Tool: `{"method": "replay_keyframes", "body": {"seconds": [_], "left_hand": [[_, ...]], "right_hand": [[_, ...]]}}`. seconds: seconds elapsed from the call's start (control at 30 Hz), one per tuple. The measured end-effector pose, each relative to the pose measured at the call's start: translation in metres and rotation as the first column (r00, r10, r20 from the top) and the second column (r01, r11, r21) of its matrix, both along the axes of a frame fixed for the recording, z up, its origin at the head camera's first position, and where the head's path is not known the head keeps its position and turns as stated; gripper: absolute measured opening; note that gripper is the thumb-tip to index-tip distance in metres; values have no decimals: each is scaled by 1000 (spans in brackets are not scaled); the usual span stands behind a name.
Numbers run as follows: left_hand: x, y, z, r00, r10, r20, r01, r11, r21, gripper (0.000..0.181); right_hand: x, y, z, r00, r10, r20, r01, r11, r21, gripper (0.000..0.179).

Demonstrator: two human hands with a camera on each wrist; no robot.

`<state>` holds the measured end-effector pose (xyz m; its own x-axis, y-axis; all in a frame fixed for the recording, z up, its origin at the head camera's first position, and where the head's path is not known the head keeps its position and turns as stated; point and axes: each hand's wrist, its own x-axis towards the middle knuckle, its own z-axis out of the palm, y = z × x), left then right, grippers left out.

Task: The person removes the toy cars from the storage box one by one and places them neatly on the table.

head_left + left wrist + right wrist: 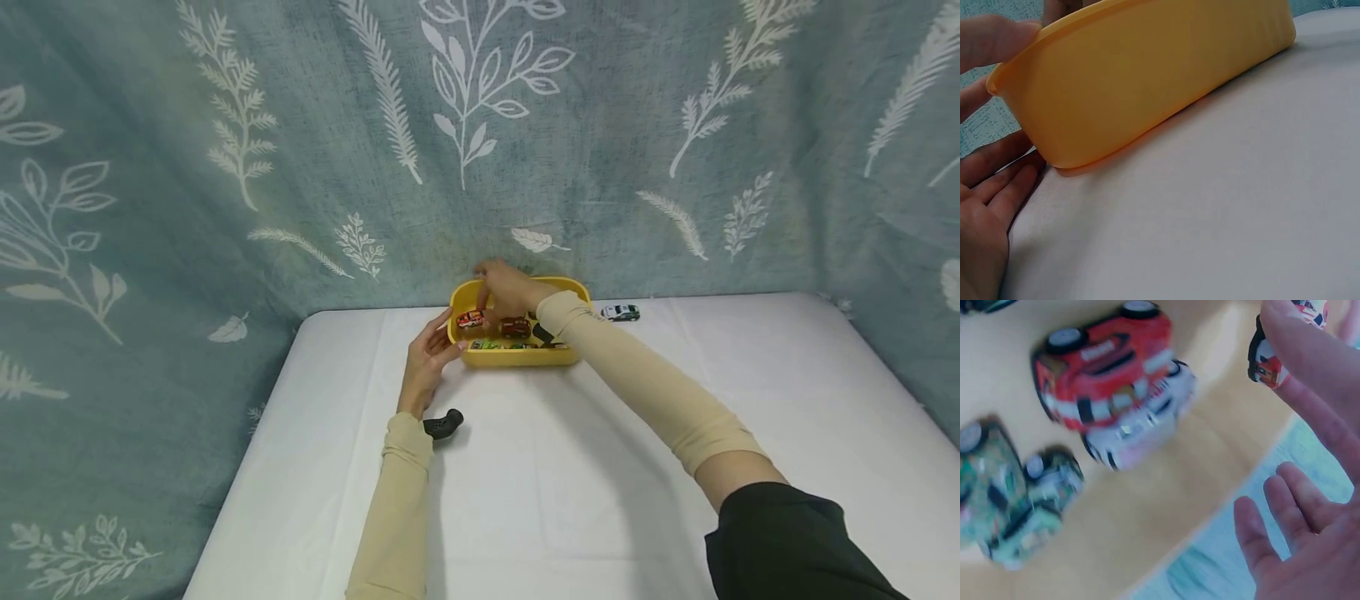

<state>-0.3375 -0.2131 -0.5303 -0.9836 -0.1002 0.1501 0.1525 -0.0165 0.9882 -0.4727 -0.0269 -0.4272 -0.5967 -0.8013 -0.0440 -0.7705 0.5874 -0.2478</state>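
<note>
A yellow plastic bin point(521, 358) with several toy cars stands at the table's far edge. My left hand point(429, 358) grips its left end, the thumb point(1013, 40) on the rim and other fingers against the outer wall. Over the bin, my right hand point(510, 287) reaches down and pinches a small red, orange and white toy car point(1267, 362), partly hidden by the fingers. Beneath, in the right wrist view, a red toy car point(1110, 369) overlaps a white one point(1141, 428). Green patterned toy cars point(991, 487) lie beside them.
A white and green toy car point(620, 312) sits on the white-covered table point(525, 483), right of the bin. Directly behind the bin hangs a blue-green leaf-print cloth point(585, 183). A black device point(444, 425) juts out beside the left wrist.
</note>
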Motion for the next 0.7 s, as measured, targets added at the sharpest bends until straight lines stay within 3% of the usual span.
{"method": "replay_keyframes", "body": {"seconds": [0.13,0.33,0.7], "left_hand": [[1,1,-2,1000,6,-3,-6,1000,1,68],[3,-1,-4,1000,5,1,-5,1000,4,69],[0,1,2,1000,0,2,0,999,-36,69]], "right_hand": [[9,12,20,998,9,-65,-9,1000,-1,22],[26,36,50,996,-51,-75,53,998,25,29],[38,100,73,987,-139,-76,140,990,12,24]]}}
